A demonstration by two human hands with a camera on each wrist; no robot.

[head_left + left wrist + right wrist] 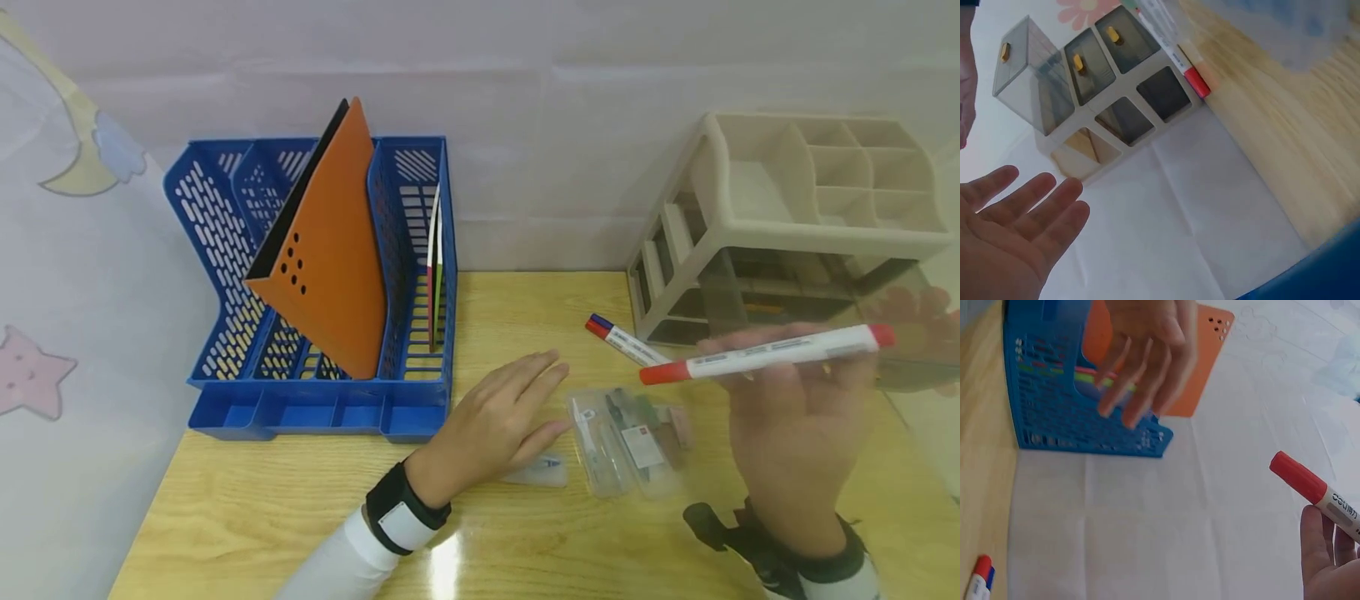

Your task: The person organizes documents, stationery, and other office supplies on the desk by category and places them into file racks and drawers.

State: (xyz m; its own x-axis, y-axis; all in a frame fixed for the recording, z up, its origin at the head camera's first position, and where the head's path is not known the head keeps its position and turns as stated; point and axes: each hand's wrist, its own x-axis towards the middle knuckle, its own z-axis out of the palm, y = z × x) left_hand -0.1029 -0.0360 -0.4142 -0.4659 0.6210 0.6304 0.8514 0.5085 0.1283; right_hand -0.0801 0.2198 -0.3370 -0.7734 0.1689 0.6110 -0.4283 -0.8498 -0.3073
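Note:
My right hand [802, 433] pinches a white marker [772, 353] with a red cap, raised in front of the drawer organizer. The red cap end shows clearly in the right wrist view, where the marker [1340, 511] rests against the right fingertips. My left hand [491, 421] holds nothing, its fingers extended above the table. Below it lies a small clear packet [543, 472], partly covered. Beside the left fingertips is a clear plastic case [603, 454] with stationery inside. Two more markers [626, 340], with red and blue ends, lie by the organizer.
A blue perforated file rack [412, 387] stands at the left, holding an orange folder [337, 250] and thin booklets [435, 275]. The beige drawer organizer [716, 192] is at the right rear. One clear drawer [1019, 69] sticks out of it. A pale wall covering rises behind.

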